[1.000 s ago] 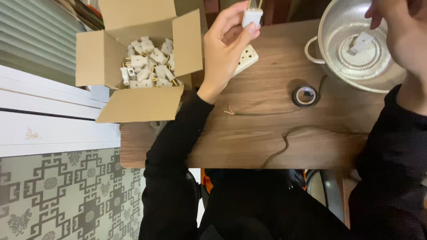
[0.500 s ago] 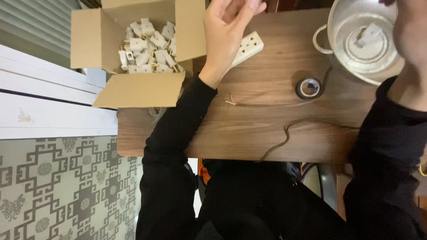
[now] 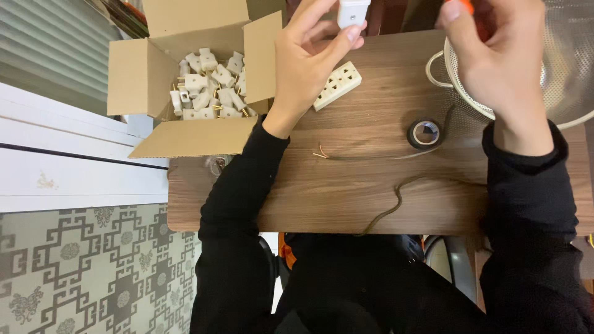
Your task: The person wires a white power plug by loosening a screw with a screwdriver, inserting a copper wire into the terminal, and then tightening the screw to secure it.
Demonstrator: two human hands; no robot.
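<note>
My left hand (image 3: 312,59) is raised over the wooden table (image 3: 371,185) and pinches a small white plug (image 3: 352,12) between thumb and fingers at the top edge. My right hand (image 3: 495,59) is up beside it, closed on an orange-handled tool (image 3: 461,6) that is mostly cut off by the frame. Below my left hand a cream multi-socket adapter (image 3: 337,85) lies flat on the table. A thin dark cable (image 3: 396,201) with bare copper ends (image 3: 320,153) snakes across the tabletop.
An open cardboard box (image 3: 154,74) with several white plugs (image 3: 207,89) stands at the table's left end. A black tape roll (image 3: 424,133) lies mid-table. A metal colander (image 3: 557,80) sits at the right. Patterned floor and white panels lie to the left.
My right hand has come down from the colander into view beside my left hand, now holding an orange-handled tool. The left hand keeps the white plug raised.
</note>
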